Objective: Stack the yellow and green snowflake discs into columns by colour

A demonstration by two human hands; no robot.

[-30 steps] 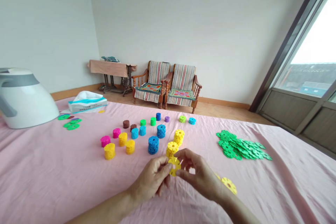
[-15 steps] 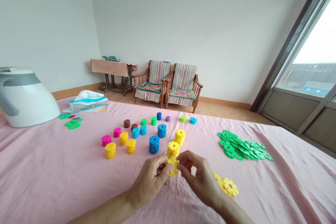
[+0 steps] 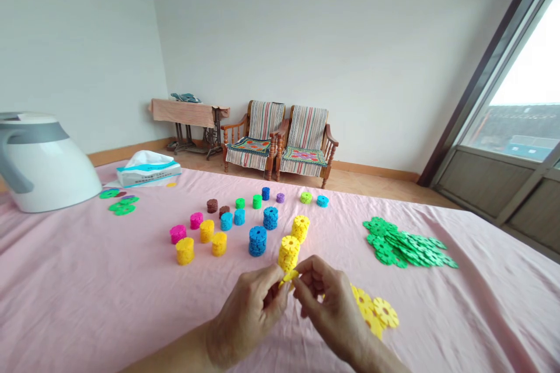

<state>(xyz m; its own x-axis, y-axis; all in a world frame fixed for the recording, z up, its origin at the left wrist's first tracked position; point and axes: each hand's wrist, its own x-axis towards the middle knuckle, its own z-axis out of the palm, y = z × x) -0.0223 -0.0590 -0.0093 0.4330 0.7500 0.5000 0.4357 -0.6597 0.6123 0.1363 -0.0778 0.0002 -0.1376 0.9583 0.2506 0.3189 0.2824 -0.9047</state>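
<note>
yellow disc (image 3: 289,277) now edge-on between both hands (image 3: 247,317).

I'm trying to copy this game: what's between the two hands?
A yellow flower-shaped plastic piece is there, pinched by the fingertips of the left hand and the right hand, as the head view shows.

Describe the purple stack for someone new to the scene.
On the pink sheet, look along the far row of small plastic stacks. The purple stack sits just right of a blue one, and it is the only purple stack.
</note>
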